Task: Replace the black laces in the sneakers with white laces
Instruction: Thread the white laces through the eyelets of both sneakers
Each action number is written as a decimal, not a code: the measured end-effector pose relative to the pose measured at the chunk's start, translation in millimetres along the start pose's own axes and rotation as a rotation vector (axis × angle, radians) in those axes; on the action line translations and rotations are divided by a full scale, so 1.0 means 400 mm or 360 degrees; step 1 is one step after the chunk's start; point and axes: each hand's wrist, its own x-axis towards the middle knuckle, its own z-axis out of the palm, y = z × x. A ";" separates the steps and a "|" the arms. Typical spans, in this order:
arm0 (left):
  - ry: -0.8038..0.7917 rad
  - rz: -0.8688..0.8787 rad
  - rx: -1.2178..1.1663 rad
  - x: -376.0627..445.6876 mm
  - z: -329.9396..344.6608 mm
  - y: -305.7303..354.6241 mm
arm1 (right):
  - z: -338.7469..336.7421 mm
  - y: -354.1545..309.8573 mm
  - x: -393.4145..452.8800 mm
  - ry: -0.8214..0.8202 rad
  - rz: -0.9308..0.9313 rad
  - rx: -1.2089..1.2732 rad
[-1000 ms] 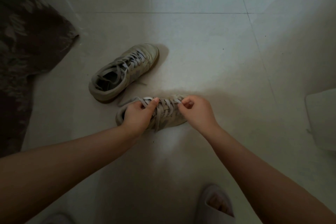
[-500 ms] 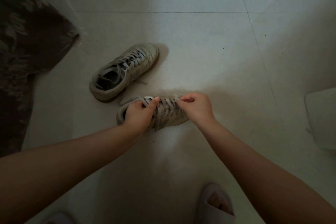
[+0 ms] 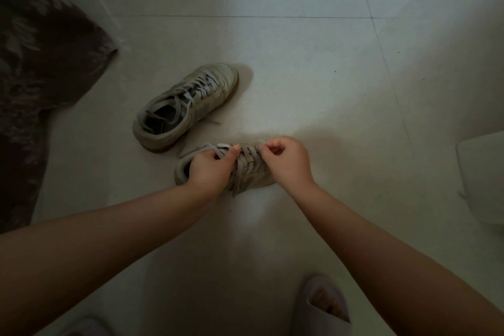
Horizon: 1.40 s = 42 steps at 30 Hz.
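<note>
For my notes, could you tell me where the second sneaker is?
In the head view, the second sneaker lies left of centre on the floor, beyond the held sneaker, near the dark rug.

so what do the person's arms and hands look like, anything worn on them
Both forearms are bare right to the frame edge: no sleeves show. The left hand and right hand wear no gloves, and no watch, bracelet or ring is visible. In this dim light, nail detail is too small to tell.

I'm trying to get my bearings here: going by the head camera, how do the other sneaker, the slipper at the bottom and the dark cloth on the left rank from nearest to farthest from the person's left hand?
From the left hand:
1. Other sneaker, just beyond it.
2. Slipper, bottom right, and dark cloth, far left: too close to call.
</note>
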 end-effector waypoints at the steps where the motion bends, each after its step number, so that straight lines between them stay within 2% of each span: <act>1: 0.0006 -0.0034 -0.0028 0.001 0.003 0.003 | -0.002 -0.005 0.006 -0.0021 0.0083 0.0009; 3: 0.0008 -0.0109 -0.0118 0.002 0.006 0.007 | -0.009 -0.013 0.022 -0.0094 0.0188 -0.0033; 5: -0.0002 -0.0171 -0.0187 0.004 0.008 0.008 | -0.020 -0.023 0.031 -0.0091 0.0041 -0.0328; 8: -0.0009 -0.0210 -0.0292 0.004 0.008 0.022 | -0.038 -0.033 0.036 0.0147 -0.0762 -0.0825; 10: 0.0005 -0.0245 -0.0313 0.004 0.007 0.031 | -0.046 -0.023 0.051 0.0084 -0.1000 -0.0851; 11: 0.0007 -0.0267 -0.0317 0.006 0.007 0.029 | -0.048 -0.019 0.055 -0.0015 -0.0943 -0.0791; 13: 0.0007 -0.0297 -0.0345 0.010 0.007 0.020 | -0.044 -0.005 0.058 -0.0152 -0.0622 -0.0590; 17: 0.0038 -0.0293 -0.0366 0.008 0.011 0.011 | -0.028 -0.010 0.052 -0.0151 -0.0175 -0.0267; 20: 0.0062 -0.0256 -0.0418 -0.008 0.016 0.013 | -0.022 -0.019 0.050 -0.0113 -0.0027 -0.0300; 23: 0.0136 -0.0225 -0.0417 -0.014 0.021 0.000 | -0.026 -0.036 0.052 -0.0228 -0.0069 -0.0483; 24: 0.0161 -0.0203 -0.0399 -0.017 0.019 0.000 | -0.032 -0.045 0.053 -0.0263 -0.0191 -0.0604; 27: 0.0199 -0.0097 -0.0306 -0.015 0.004 0.003 | -0.047 -0.038 0.063 -0.0226 -0.0995 -0.0937; 28: 0.0198 -0.0074 -0.0298 -0.012 -0.002 0.004 | -0.051 -0.026 0.064 -0.0211 -0.1172 -0.0989; 31: 0.0188 -0.0065 -0.0285 -0.007 -0.015 0.009 | -0.046 0.014 0.050 -0.0214 -0.1438 -0.1168; 34: 0.0171 -0.0070 -0.0315 -0.009 -0.015 0.007 | -0.038 0.033 0.043 -0.0235 -0.1349 -0.1051; 39: 0.0131 -0.0125 -0.0415 -0.010 -0.015 0.008 | -0.047 0.048 0.017 -0.0156 -0.0781 -0.0307; 42: 0.0116 -0.0153 -0.0523 -0.015 -0.009 0.010 | -0.040 0.055 -0.015 -0.0057 -0.0722 -0.0277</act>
